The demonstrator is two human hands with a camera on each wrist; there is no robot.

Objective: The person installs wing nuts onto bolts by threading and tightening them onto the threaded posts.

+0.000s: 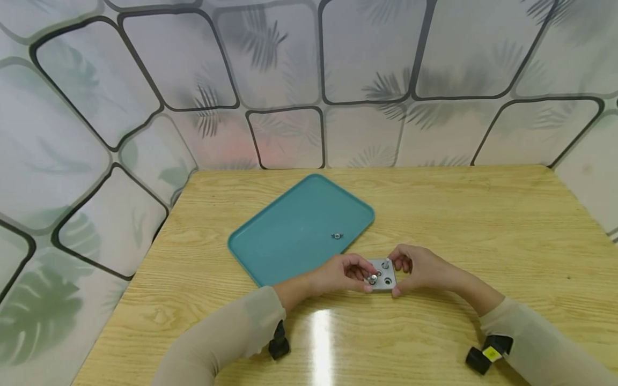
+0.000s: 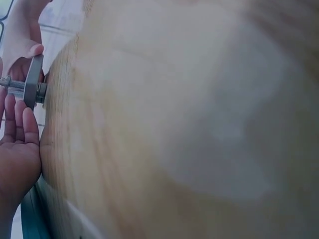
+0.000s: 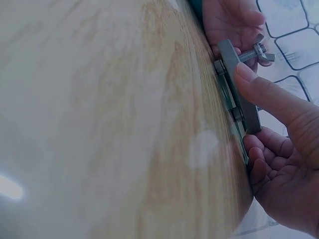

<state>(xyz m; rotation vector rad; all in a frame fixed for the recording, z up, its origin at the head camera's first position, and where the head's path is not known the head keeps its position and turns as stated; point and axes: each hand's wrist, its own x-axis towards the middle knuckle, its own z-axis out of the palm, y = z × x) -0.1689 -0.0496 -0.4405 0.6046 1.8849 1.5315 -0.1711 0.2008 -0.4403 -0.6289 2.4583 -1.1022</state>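
A grey metal plate [image 1: 384,283] with holes is held close over the wooden table, seen nearly edge-on in the right wrist view. Two bolts pass through it, their heads [image 3: 237,114] on its underside. On the left bolt sits a wing nut [image 3: 261,51]; a second bolt [image 1: 385,264] stands at the far edge. My right hand [image 1: 422,269] grips the plate's right side between thumb and fingers. Around the left bolt, my left hand [image 1: 336,275] has its fingers loosely bent, with fingertips near the wing nut and at the plate's edge. Both wings show uncovered in the right wrist view.
A teal tray [image 1: 289,236] lies at an angle behind my left hand, near the plate. Another wing nut [image 1: 337,236] rests on it by the right rim. Beyond the wooden table [image 1: 458,214] rises a patterned wall covering [image 1: 367,134].
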